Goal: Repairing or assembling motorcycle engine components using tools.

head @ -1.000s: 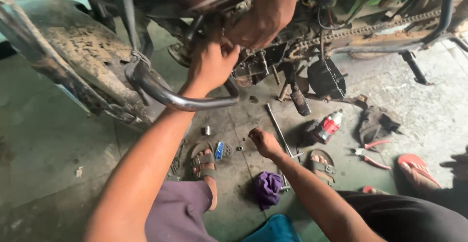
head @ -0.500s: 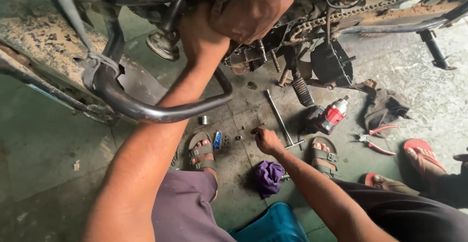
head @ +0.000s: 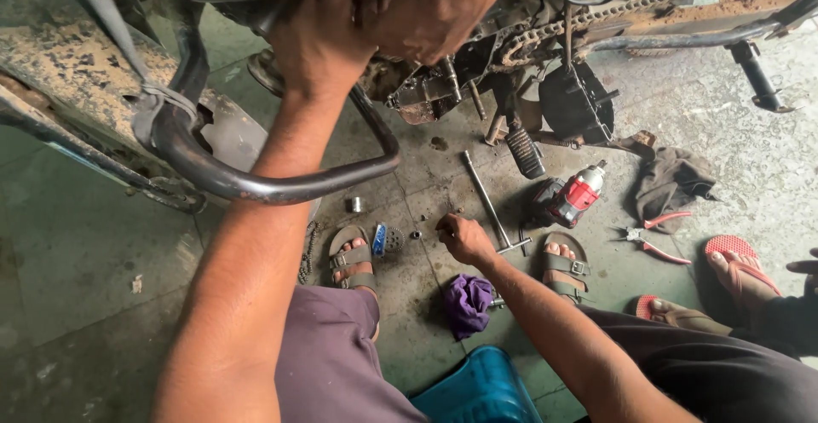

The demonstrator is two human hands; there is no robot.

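Observation:
My left hand (head: 319,44) reaches up against the underside of a motorcycle engine (head: 426,91). Its fingers are hidden beside another person's hand (head: 439,5), which comes in from the top. My right hand (head: 464,237) is down at the floor, fingers pinched on a small metal part among loose bolts. A T-handle wrench (head: 487,203) lies just right of it. My left forearm crosses a curved steel guard bar (head: 256,186).
On the floor lie a red power driver (head: 578,197), red-handled pliers (head: 652,237), a grey rag (head: 673,176), a purple cloth (head: 467,304), a socket (head: 356,205) and a small chain (head: 307,253). A blue stool (head: 477,389) is under me. Another person's sandalled foot (head: 741,265) is at right.
The view has tipped down and closer. My left hand has stayed at the engine. My right hand has dipped to the floor and closed its fingers among the small bolts.

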